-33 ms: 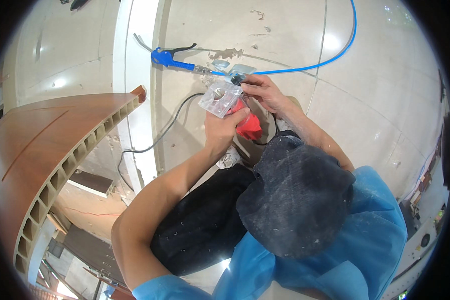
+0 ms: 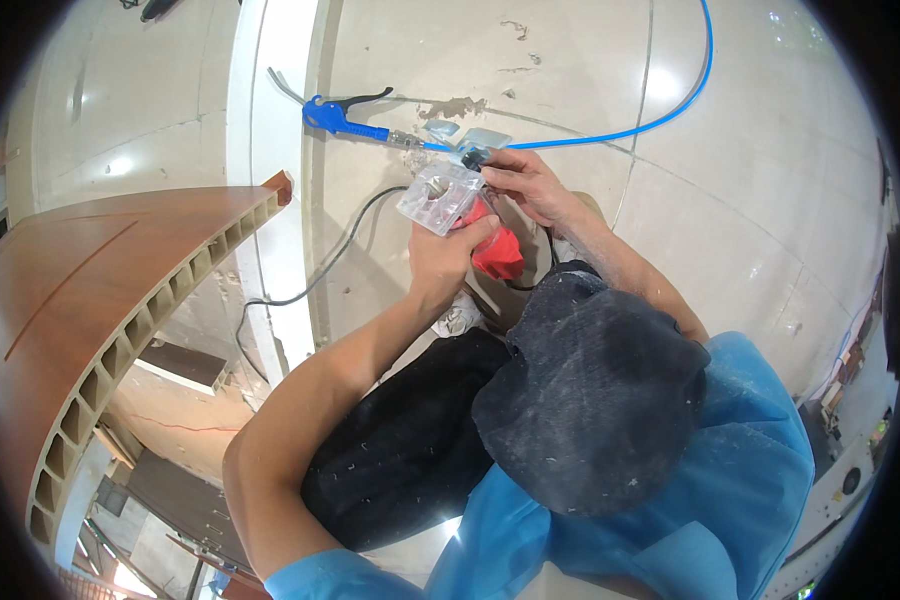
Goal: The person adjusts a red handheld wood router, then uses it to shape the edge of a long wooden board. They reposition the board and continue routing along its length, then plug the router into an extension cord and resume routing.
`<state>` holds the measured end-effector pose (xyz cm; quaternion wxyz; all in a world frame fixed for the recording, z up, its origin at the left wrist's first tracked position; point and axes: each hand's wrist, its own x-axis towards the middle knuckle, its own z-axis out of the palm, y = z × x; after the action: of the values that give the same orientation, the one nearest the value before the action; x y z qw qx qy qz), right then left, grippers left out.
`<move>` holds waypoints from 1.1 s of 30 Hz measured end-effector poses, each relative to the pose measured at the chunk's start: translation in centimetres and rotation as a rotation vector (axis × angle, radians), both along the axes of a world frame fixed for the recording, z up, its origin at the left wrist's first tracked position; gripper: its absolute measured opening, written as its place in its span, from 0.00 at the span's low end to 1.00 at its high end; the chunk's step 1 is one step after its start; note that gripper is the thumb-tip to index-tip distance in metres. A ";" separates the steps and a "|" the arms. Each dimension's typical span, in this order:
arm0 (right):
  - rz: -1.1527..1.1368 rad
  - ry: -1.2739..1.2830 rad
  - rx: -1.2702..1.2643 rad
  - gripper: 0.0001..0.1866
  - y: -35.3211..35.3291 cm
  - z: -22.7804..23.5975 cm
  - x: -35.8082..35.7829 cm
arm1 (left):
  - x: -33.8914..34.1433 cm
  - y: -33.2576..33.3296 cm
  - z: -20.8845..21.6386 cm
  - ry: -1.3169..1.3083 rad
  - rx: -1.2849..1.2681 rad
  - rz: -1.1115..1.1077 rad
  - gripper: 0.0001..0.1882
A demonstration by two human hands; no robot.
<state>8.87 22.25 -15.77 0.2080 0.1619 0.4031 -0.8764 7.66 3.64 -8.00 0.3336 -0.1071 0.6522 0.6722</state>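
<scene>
My left hand is wrapped around a red trim router with a clear square plastic base. The base faces up and away from me, and a round opening shows in it. My right hand is at the tool's far right side, its thumb and fingers pinched at a small dark part by the base. The fingers partly hide that part, so its exact kind does not show. Bluish clear plastic pieces appear just beyond the base.
A blue air blow gun lies beyond my hands, joined to a blue hose curving right. A black cord crosses the white beam. At left stands a brown hollow-core panel. A dark cap fills the lower middle.
</scene>
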 end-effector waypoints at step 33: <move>0.042 0.130 0.285 0.21 -0.7 0.4 0.1 | -0.8 -1.0 0.7 -0.133 -0.099 0.019 0.26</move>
<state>8.95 21.51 -15.38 0.1745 0.1242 0.5395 -0.8143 6.85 2.68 -7.27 0.3641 -0.1743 0.6600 0.6336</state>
